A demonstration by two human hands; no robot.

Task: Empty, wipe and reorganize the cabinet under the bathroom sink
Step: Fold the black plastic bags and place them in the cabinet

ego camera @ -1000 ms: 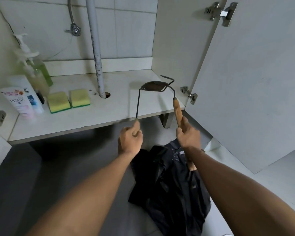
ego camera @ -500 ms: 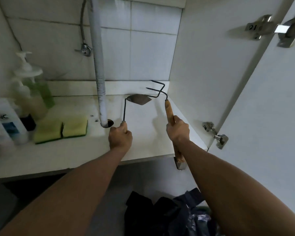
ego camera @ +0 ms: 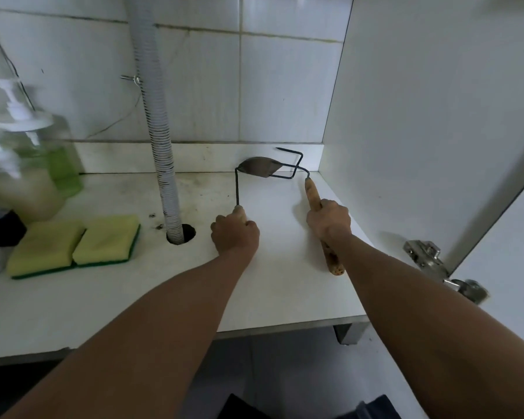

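Observation:
Both my hands are inside the cabinet, over the right half of its white shelf [ego camera: 285, 285]. My left hand [ego camera: 235, 234] is closed around the handle of a small hoe [ego camera: 257, 169] with a dark metal blade and thin shank. My right hand [ego camera: 328, 220] grips the wooden handle of a pronged hand fork [ego camera: 312, 192], whose bent dark tines cross behind the hoe blade near the back wall. The handle's butt end [ego camera: 335, 267] sticks out below my wrist, close to the shelf.
A ribbed white drain hose [ego camera: 161, 140] drops into a hole in the shelf. Two yellow-green sponges [ego camera: 76, 246] lie left of it, with pump bottles [ego camera: 31, 158] behind. The open door's hinge [ego camera: 430, 258] is at right. Dark cloth [ego camera: 366, 409] lies on the floor below.
Both hands have carried the two tools from the shelf's front edge deeper into the cabinet, toward the back right corner. My view has moved closer and lower.

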